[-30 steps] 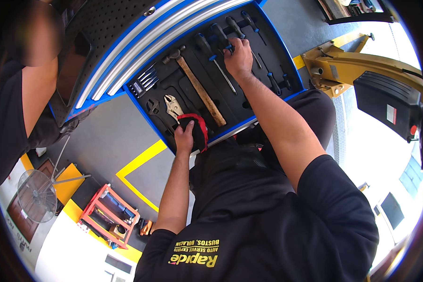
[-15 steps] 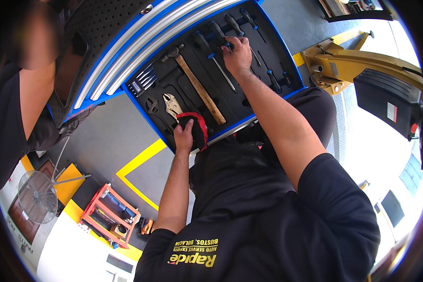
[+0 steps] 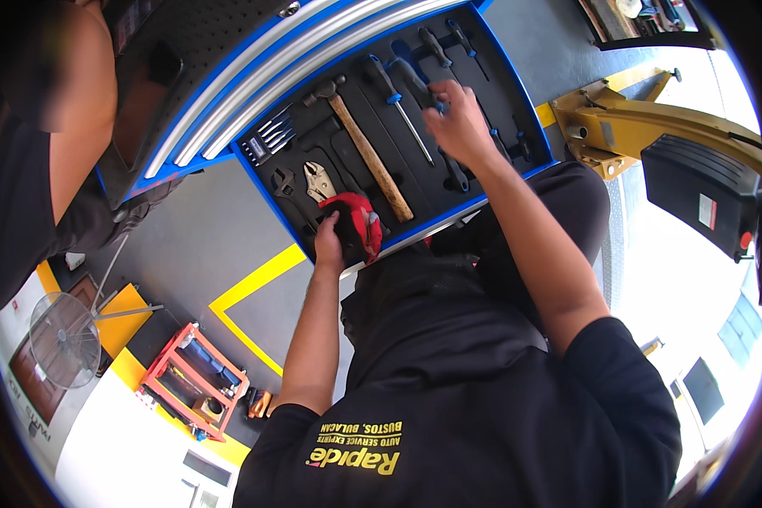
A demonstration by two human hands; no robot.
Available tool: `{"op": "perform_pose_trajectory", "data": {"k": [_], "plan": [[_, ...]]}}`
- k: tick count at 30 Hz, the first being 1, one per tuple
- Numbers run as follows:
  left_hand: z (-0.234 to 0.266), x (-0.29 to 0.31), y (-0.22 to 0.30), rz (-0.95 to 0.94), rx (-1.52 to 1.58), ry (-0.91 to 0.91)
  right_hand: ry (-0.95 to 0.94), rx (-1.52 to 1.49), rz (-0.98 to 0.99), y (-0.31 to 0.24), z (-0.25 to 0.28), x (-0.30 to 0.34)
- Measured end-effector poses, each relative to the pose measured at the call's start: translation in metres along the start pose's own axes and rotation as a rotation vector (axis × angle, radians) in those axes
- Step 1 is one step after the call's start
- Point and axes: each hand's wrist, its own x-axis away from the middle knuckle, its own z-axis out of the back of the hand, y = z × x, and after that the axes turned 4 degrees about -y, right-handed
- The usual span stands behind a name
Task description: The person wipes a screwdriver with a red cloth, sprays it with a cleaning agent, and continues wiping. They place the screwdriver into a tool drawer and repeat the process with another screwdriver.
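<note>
My right hand [image 3: 466, 127] is closed around the blue collar of a screwdriver [image 3: 410, 80], whose dark handle angles up out of its cutout. My left hand [image 3: 328, 245] grips a bunched red and black cloth item [image 3: 362, 222] over the near left corner of the open drawer [image 3: 402, 175]. Locking pliers [image 3: 317, 179] and an adjustable wrench [image 3: 284, 181] lie beside that cloth. A wooden-handled hammer [image 3: 368, 152] rests in the drawer's middle, with another screwdriver [image 3: 398, 102] between it and my right hand.
Several more screwdrivers [image 3: 434, 47] fill the drawer's right part; a set of small metal tools [image 3: 271, 135] sits at its left. To the right stands a yellow lift arm [image 3: 643, 118]. Another person's arm [image 3: 85, 135] is at left, above a red cart [image 3: 196, 381].
My right hand has shifted right and nearer to me, and the screwdriver in it has moved from its cutout. The cloth in my left hand has turned, showing more red.
</note>
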Motion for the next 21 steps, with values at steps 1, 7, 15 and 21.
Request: {"op": "perform_pose_trajectory", "data": {"k": [1, 7, 15, 21], "plan": [[-0.006, 0.006, 0.007, 0.028, 0.088, -0.111, -0.056, -0.088, 0.03, -0.014, 0.008, 0.019], [-0.116, 0.075, 0.08, -0.053, 0.192, -0.445, -0.278, -0.459, 0.051, -0.057, 0.035, 0.114], [-0.214, 0.115, 0.072, -0.813, -0.622, -0.465, -0.127, -0.183, 0.229, -0.064, 0.048, 0.177], [-0.238, 0.144, 0.06, -1.05, -0.807, -0.284, -0.024, -0.09, 0.412, -0.073, 0.068, 0.209]]}}
